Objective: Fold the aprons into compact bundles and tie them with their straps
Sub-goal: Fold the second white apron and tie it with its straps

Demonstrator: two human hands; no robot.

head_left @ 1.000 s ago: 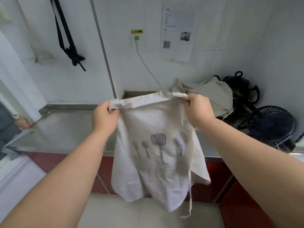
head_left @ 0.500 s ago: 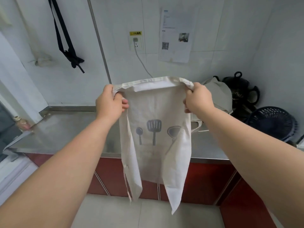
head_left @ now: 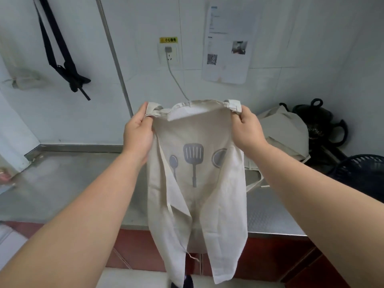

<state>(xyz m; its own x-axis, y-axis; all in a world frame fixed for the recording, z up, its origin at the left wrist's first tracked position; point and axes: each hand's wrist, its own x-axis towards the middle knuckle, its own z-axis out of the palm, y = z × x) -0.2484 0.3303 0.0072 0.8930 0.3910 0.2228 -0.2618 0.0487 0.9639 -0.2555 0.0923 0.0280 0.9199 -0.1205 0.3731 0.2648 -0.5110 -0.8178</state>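
Apron [head_left: 197,183], cream with a grey utensil print, hangs in mid-air at frame centre. It is in front of the steel counter [head_left: 72,183] and not resting on it.

Head view (only view):
- Left hand [head_left: 137,132] pinches the top hem corner at 11 o'clock of the cloth.
- Right hand [head_left: 247,129] pinches the opposite corner at 1 o'clock, fingers curled round the bunched hem.
- Both side panels flop inward over the print, unevenly.
- Lower edge ends in two tails at 6 o'clock, below the counter's front edge.
- A thin strap [head_left: 193,257] dangles near 6 o'clock.
- A second apron [head_left: 284,129] lies heaped on the counter at 3 o'clock, beside a black pot [head_left: 320,119].

Risks, as judged:
- Nothing tensions the cloth below the hem, so the loose panels may shift on laying down and give a lopsided fold.
- The dangling strap could get trapped inside the fold, leaving nothing to tie with.
- The hem sags between the hands, so a weak pinch drops that corner.
- Setting down too far toward 3 o'clock could tangle it with the heaped apron.
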